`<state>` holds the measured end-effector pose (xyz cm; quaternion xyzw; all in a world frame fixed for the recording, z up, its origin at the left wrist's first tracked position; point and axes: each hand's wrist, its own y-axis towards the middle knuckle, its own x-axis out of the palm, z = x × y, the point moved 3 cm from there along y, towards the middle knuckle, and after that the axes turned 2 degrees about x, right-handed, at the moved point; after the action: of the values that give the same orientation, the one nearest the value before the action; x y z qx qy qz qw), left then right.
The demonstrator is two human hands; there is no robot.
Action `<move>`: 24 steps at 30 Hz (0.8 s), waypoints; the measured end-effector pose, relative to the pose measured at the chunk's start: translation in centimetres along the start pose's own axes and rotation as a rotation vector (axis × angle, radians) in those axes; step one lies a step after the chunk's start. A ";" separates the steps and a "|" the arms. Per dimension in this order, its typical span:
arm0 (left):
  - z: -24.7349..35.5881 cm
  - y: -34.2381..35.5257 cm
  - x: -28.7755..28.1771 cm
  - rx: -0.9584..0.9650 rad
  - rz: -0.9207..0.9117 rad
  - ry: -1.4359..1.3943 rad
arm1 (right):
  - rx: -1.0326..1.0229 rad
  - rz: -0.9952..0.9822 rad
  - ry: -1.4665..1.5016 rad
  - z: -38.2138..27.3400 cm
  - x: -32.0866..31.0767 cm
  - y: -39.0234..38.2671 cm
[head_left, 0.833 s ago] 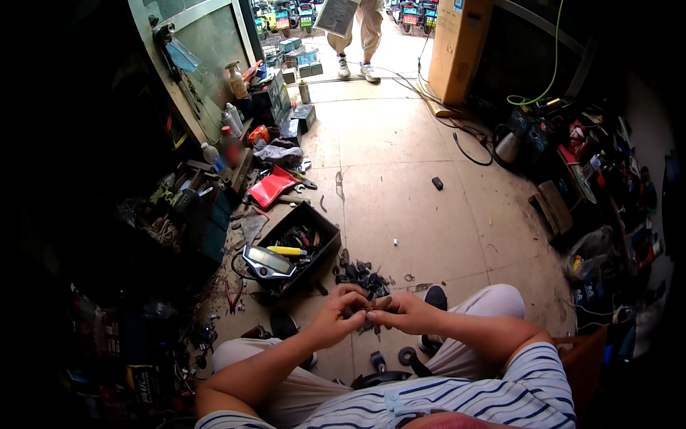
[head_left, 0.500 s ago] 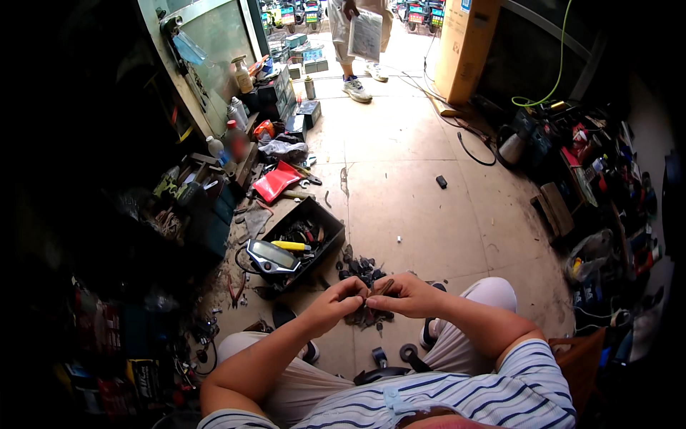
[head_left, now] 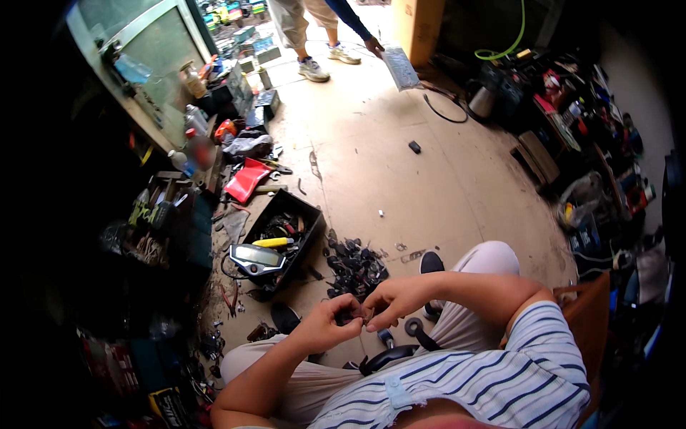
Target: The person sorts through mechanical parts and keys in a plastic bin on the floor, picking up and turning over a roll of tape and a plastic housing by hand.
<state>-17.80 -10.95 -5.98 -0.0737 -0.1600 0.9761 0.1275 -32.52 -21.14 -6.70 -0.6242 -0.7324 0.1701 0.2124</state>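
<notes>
My left hand [head_left: 334, 323] is closed, thumb and fingers curled round something small and dark that I cannot make out. My right hand [head_left: 399, 300] meets it, its fingertips pinched together at the left fingertips; what they hold is hidden. Both hands are above my lap, at the near side of a heap of small dark pieces that look like keys [head_left: 355, 266] on the floor. Left of the heap stands a black open box [head_left: 312, 227] holding tools, a yellow-handled tool [head_left: 274, 242] and a grey display unit [head_left: 257, 259] at its near edge.
A red packet [head_left: 247, 180], pliers [head_left: 229, 299] and bottles [head_left: 198, 146] crowd the left side. Stacked goods and a wooden block [head_left: 537, 159] line the right. A person [head_left: 289, 25] at the doorway holds a plastic-wrapped packet [head_left: 401, 68]. A small black object [head_left: 414, 146] lies on the floor.
My hands have come closer to my body, uncovering more of the heap. The brown piece by my right hand no longer shows. The person has lowered the packet rightward. The view has shifted.
</notes>
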 end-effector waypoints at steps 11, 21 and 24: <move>0.5 1.0 1.0 0.013 0.002 0.306 | -0.003 0.026 -0.047 2.1 0.7 -0.4; -0.9 2.3 0.6 -0.005 0.199 0.046 | -0.258 0.399 -0.220 3.3 -0.3 -0.3; -1.1 2.7 0.6 0.047 0.264 0.033 | -0.255 0.455 -0.306 3.1 -0.4 -0.4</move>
<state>-18.80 -12.90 -7.95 -0.1073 -0.1239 0.9865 0.0024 -34.46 -21.57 -9.13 -0.7609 -0.6127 0.2120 -0.0240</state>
